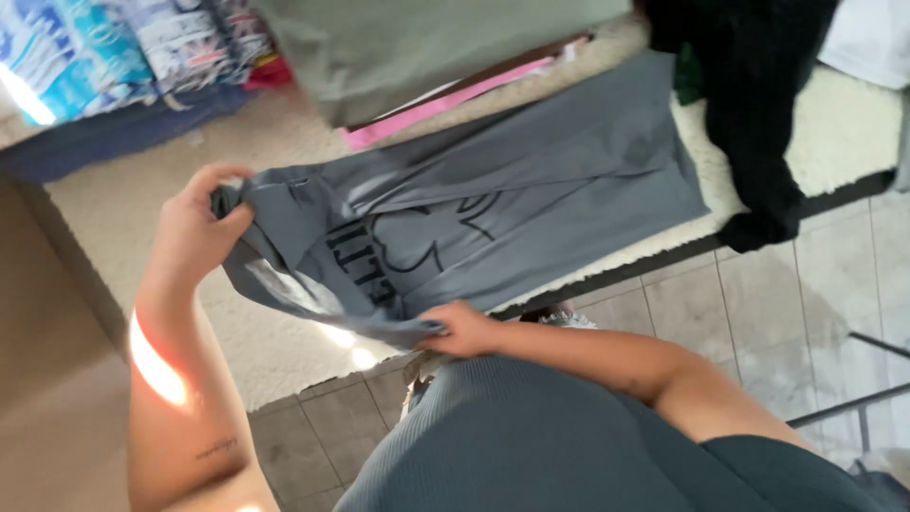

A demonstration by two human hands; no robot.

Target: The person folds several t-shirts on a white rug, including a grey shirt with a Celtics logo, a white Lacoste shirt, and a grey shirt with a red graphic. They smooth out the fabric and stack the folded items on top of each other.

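Note:
A grey T-shirt [531, 190] with a dark outline print lies spread over a cream rug [123, 209]; its near end is lifted. My left hand [194, 232] grips one bunched corner of the shirt at the left. My right hand [460, 330] pinches the shirt's lower edge near the rug's border, just above my grey ribbed top.
A black garment [758, 114] hangs over the rug's right part. An olive cloth [417, 47] and a pink strip [445, 102] lie at the back. Patterned folded fabrics [114, 47] are stacked at the back left. Beige floor tiles [720, 303] run along the rug's dark edge.

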